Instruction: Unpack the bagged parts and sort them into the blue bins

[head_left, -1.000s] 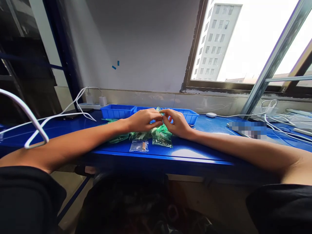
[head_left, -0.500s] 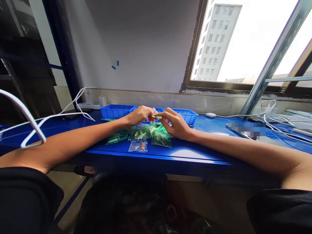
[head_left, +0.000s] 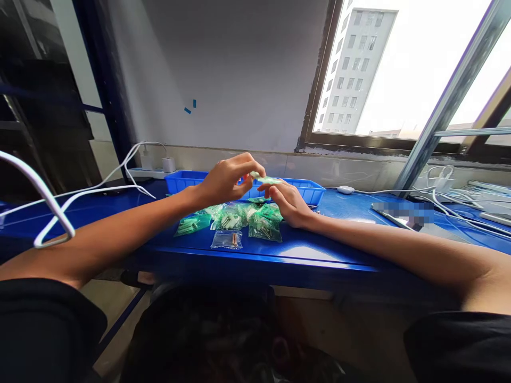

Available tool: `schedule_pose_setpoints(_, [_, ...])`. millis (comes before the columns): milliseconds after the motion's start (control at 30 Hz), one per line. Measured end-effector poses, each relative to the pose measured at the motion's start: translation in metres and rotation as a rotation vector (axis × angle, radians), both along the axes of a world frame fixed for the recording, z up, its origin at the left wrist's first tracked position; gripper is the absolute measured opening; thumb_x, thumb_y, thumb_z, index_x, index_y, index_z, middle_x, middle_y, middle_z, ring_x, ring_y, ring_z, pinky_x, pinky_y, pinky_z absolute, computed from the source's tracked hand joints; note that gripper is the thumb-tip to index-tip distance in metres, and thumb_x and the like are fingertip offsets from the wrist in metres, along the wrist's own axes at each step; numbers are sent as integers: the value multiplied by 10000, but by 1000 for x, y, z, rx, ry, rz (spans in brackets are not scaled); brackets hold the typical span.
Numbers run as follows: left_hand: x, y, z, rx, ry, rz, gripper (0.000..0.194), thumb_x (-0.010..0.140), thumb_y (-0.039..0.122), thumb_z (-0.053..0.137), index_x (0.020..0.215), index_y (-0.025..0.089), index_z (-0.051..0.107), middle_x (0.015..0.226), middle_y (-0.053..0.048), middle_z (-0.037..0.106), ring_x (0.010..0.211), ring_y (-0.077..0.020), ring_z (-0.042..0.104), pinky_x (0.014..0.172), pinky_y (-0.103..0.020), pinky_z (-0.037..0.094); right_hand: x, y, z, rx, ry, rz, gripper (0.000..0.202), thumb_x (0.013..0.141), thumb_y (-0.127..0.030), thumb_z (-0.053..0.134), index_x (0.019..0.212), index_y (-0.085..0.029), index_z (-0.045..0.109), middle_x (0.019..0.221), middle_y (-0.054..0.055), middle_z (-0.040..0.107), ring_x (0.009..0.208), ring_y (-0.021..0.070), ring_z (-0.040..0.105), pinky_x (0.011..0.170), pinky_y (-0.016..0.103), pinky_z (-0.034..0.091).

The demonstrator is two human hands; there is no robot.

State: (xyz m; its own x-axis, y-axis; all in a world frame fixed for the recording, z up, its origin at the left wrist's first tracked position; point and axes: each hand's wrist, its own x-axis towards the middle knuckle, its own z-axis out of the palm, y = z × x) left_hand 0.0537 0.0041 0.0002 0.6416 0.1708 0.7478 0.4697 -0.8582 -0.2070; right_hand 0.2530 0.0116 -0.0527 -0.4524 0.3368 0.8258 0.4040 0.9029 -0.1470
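Observation:
My left hand (head_left: 231, 178) is raised over the blue table, its fingers curled around one end of a small pale-green bag (head_left: 263, 179). The other end of that bag lies against the fingers of my right hand (head_left: 291, 202), which are closed, with the thumb in front. Below the hands lie several green-tinted plastic bags (head_left: 231, 218) with small parts inside. Nearer the table's front edge is a clear bag (head_left: 225, 240) holding a copper-coloured piece.
Blue bins (head_left: 186, 182) stand behind the hands, against the wall. White cables (head_left: 99, 187) run across the left side. A white plug-like device (head_left: 345, 189) and a flat dark device (head_left: 395, 217) lie to the right.
My left hand has risen, and its fingers have changed their hold on the small bag. My right hand has turned, its fingers now under the bag, which shows more.

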Motion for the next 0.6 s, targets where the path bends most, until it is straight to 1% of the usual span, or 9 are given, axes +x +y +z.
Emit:
schedule_pose_setpoints(67, [2, 1, -4, -18, 57, -52, 224, 807, 77, 460, 937, 200, 594, 921, -24, 591, 749, -104, 546, 619, -219, 449, 1, 1, 0, -23, 17, 15, 631, 944, -635, 140, 724, -194, 533, 719, 41, 568, 718, 170, 507, 746, 349, 432])
schedule_pose_setpoints(167, [4, 2, -11, -65, 112, -62, 249, 773, 59, 472, 965, 194, 556, 933, -30, 562, 762, -110, 538, 619, -222, 456, 1, 3, 0, -62, 22, -10, 605, 946, -634, 144, 679, -201, 472, 661, 14, 521, 647, 144, 463, 705, 320, 412])
schedule_pose_setpoints(300, [3, 3, -15, -125, 189, -46, 269, 741, 60, 483, 976, 187, 508, 941, -30, 531, 735, -106, 528, 625, -228, 458, 0, 2, -1, -30, -43, -14, 477, 970, -536, 263, 716, -193, 476, 661, 6, 514, 628, 125, 462, 641, 277, 378])
schedule_pose_setpoints(467, [1, 4, -14, -160, 235, -56, 248, 716, 75, 485, 937, 187, 492, 921, -27, 522, 714, -106, 539, 618, -229, 454, 1, 3, -3, 31, -112, -8, 352, 973, -379, 328, 719, -187, 481, 644, -1, 506, 605, 112, 462, 616, 254, 370])
schedule_pose_setpoints(600, [2, 2, -13, -190, 249, 6, 193, 745, 124, 502, 925, 193, 501, 939, -34, 542, 724, -110, 552, 626, -228, 452, 0, 2, -3, 43, -120, -12, 279, 957, -321, 368, 765, -181, 514, 665, 4, 546, 613, 110, 475, 615, 248, 375])
